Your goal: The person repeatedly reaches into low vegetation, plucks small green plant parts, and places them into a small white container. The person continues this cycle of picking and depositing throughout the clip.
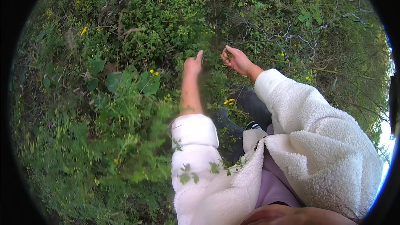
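Observation:
My left hand (192,64) reaches into low green plants (175,25), its thumb standing out and its other fingers bent down out of sight. Whether it grips a stem cannot be made out. To its right, my right hand (239,61) is held over the growth with fingers curled towards the thumb. A speck of yellow-green shows inside that curl; it may be a plant part held there or foliage behind. Yellow flowers (229,101) grow below the right hand, near my dark trousers (254,106). Leafy sprigs (188,174) lie across my white fleece left sleeve (195,131).
A bare, forked grey branch (290,36) crosses the upper right, with thin twigs spreading from it. Broad leaves (148,82) and small yellow blooms (152,71) stand left of my left arm. Tall feathery greenery (125,150) fills the lower left. A striped shoe (253,125) shows among the plants.

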A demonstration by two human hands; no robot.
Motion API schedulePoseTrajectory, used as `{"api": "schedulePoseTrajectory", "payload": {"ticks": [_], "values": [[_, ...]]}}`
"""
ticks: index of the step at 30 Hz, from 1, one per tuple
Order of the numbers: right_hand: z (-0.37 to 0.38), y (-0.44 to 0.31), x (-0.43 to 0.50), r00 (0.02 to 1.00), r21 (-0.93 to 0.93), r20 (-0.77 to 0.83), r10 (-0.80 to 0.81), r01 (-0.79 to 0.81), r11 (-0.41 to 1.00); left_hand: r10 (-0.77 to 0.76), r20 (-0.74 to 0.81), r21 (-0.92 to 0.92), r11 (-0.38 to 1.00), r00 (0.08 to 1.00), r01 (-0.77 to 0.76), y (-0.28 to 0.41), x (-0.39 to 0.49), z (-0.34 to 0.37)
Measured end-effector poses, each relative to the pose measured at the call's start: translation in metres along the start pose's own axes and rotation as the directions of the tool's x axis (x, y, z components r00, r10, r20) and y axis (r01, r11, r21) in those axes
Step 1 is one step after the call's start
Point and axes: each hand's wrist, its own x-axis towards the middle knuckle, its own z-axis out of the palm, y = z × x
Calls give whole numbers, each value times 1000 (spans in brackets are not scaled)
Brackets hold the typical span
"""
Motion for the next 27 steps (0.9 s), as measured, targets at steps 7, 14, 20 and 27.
{"api": "schedulePoseTrajectory", "payload": {"ticks": [7, 14, 20, 27], "values": [[-32, 12, 4, 997, 47, -67, -24, 28, 999, 250, -297, 365, 921, 922, -133, 9, 90, 57], [-42, 12, 16, 996, 20, 25, -90, 90, 996, 303, 7, 163, 940, 953, -300, -12, 115, 76], [-34, 6, 28, 982, -209, -140, -126, 95, 973, 227, 75, -73, 973, 971, -221, -75, 27, 45], [37, 7, 26, 947, -519, 58, 317, -243, 820, 329, 136, -373, 891, 935, -259, -87, -68, 0]]}}
